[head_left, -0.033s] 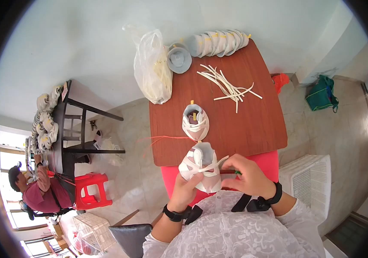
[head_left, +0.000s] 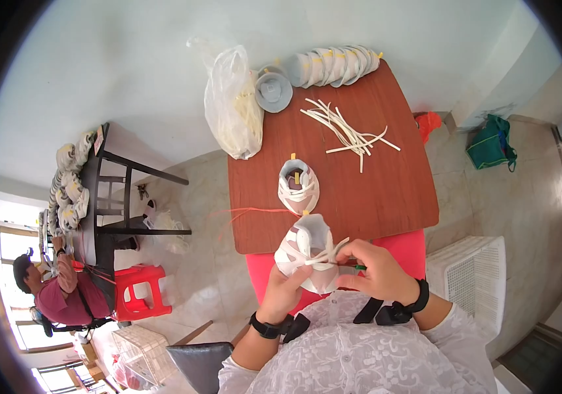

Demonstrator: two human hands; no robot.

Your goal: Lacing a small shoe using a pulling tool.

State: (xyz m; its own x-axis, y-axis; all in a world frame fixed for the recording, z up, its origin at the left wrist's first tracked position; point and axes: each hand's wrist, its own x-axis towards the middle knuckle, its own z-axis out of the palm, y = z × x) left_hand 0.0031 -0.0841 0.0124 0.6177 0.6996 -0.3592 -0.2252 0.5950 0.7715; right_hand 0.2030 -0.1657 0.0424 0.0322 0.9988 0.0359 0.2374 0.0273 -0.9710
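My left hand point(head_left: 285, 289) grips a white and pale pink shoe upper point(head_left: 317, 282), its thumb pressed on the laces point(head_left: 321, 260). The upper has a grey lining and stands above the near edge of the table. Close by on the right, my right hand point(head_left: 378, 270) is bent, with its thumb and fingers curled toward each other beside a loose lace end. A small green piece point(head_left: 359, 267) shows between them; the rest of it is hidden. Just beyond, a second laced shoe upper point(head_left: 298, 190) with yellow tabs rests on the table.
The brown table point(head_left: 386, 197) bears loose white laces point(head_left: 350, 134), a bag of laces point(head_left: 235, 108), a grey cup-like piece point(head_left: 273, 90) and a row of nested uppers point(head_left: 340, 65). Red string point(head_left: 261, 209) crosses its left edge. A white basket point(head_left: 468, 282) stands right. Another person point(head_left: 64, 289) sits left.
The shoe upper in my left hand has tipped slightly, its heel end moving a little up and away. My right thumb and fingers have drawn closer together near the lace end.
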